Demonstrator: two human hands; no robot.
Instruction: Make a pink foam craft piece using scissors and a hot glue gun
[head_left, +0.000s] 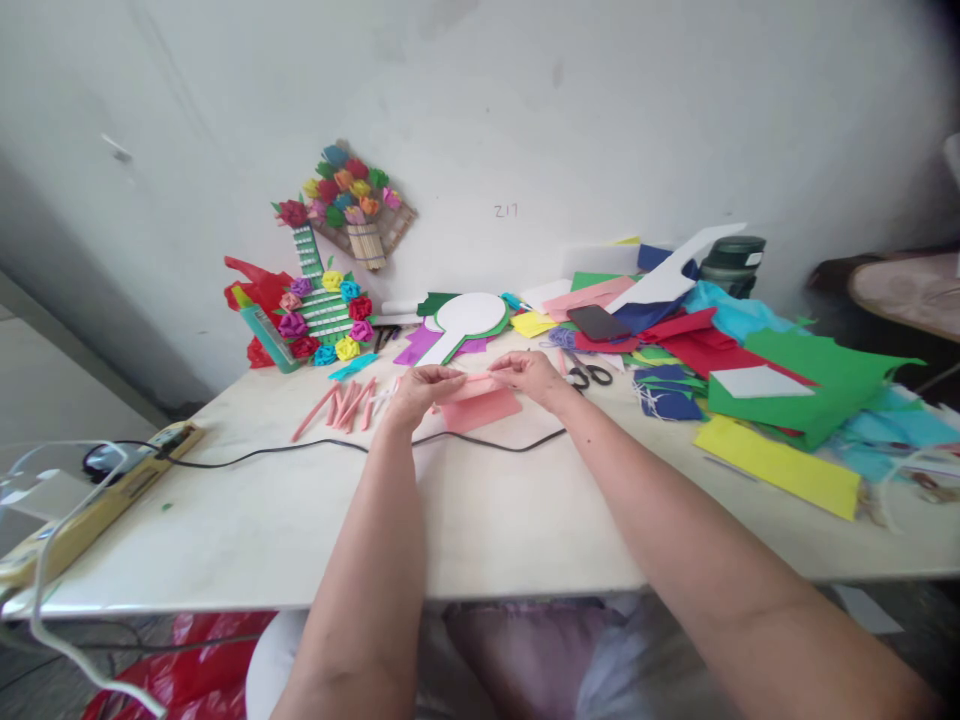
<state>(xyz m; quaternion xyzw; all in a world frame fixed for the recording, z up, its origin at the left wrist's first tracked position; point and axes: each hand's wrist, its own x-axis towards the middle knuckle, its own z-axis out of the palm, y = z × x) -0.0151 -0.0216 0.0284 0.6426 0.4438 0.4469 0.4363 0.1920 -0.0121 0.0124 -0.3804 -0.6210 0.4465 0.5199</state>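
Note:
My left hand [422,392] and my right hand [531,377] pinch the two ends of a pink paper strip [480,383], stretched level between them above the table. Its upper edge looks folded or rolled. Just below it a flat pink paper sheet [484,409] lies on the tabletop, partly hidden by the strip. Several thin pink rolled paper sticks [349,404] lie left of my left hand. Black-handled scissors [589,372] rest to the right of my right hand.
A black cable [285,456] crosses the white table [510,530] to a yellow power strip [127,490]. Behind stand a paper-flower guitar [330,305], a green glue bottle [268,335] and a white round-headed cutout [469,318]. Coloured paper [795,370], a phone [598,322] and a dark jar [733,262] sit right.

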